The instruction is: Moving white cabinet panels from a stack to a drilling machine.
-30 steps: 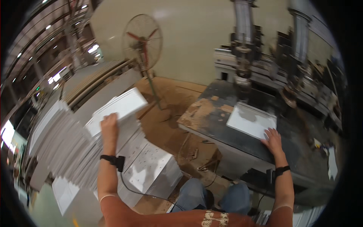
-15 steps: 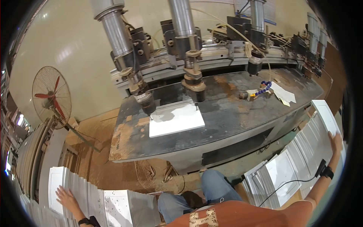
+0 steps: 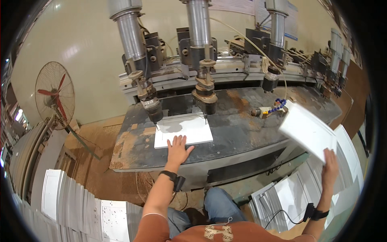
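Under two spindles of a multi-head drilling machine [image 3: 205,86], a white rectangular panel [image 3: 193,130] lies flat on the dark worktable [image 3: 238,129]. My left hand [image 3: 177,151] rests on that panel's near edge, fingers spread and flat. Off to the right, my right hand [image 3: 330,164] grips a second white panel [image 3: 307,126] by its near right corner. This panel is tilted in the air above the table's right edge and the stacked panels. My right thumb is mostly hidden. The two spindle bits point down at the first panel's far corners.
Rows of white panels [image 3: 72,201] stand packed at my left, and more stacked panels [image 3: 296,193] at my right. A blue jointed hose [image 3: 278,105] sits on the table. Sawdust covers parts of the table. A caged fan [image 3: 54,94] stands at far left.
My left hand has moved from the left row of panels onto the panel on the table. My right hand has lifted a panel off the right stack, toward the table.
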`<state>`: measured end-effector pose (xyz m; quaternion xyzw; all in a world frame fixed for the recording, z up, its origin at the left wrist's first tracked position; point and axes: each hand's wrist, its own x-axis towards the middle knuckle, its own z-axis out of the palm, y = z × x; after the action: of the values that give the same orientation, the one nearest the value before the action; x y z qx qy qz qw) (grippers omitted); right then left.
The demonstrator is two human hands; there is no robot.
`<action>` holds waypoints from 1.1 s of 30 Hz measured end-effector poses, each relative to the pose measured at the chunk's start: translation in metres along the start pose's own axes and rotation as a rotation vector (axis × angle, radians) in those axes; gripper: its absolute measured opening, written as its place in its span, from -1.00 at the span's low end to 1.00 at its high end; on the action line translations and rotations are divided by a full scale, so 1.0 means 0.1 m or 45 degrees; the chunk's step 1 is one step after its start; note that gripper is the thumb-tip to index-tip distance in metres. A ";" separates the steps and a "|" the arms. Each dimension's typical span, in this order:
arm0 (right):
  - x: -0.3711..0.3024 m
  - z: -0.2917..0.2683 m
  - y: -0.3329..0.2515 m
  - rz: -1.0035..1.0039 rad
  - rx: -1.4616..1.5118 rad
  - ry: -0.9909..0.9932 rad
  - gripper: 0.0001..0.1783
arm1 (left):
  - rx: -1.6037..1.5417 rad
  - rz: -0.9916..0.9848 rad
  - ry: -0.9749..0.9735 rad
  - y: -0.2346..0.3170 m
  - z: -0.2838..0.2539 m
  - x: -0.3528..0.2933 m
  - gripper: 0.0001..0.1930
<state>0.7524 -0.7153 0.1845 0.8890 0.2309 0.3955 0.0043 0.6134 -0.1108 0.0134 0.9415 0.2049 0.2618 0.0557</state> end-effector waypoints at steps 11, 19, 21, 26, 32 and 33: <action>0.79 1.33 -2.81 -0.679 1.054 -0.049 -0.46 | 0.082 0.347 0.132 0.12 -0.90 -1.64 -0.49; 1.16 2.27 -3.99 -0.824 1.129 -0.497 -0.28 | 0.417 0.314 0.022 -0.08 -2.62 -2.74 -0.62; 1.22 2.39 -4.24 -0.790 1.204 -0.431 -0.34 | 0.663 0.228 0.130 -0.17 -3.00 -2.81 -0.67; 1.13 2.42 -4.45 -0.803 1.173 -0.450 -0.42 | 1.186 -0.139 0.312 -0.77 -3.74 -2.92 -0.64; 1.22 1.93 -4.33 -0.712 1.053 -0.512 -0.39 | 1.429 -0.723 0.379 -2.00 -4.26 -3.05 -0.72; 1.27 1.89 -4.27 -0.699 1.136 -0.422 -0.41 | 1.478 -0.827 0.331 -2.31 -4.28 -3.27 -0.74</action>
<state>0.7852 -0.2483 0.0628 0.7620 0.5958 0.0983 -0.2337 0.0553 -0.0372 0.1777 0.6704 0.5897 0.1905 -0.4081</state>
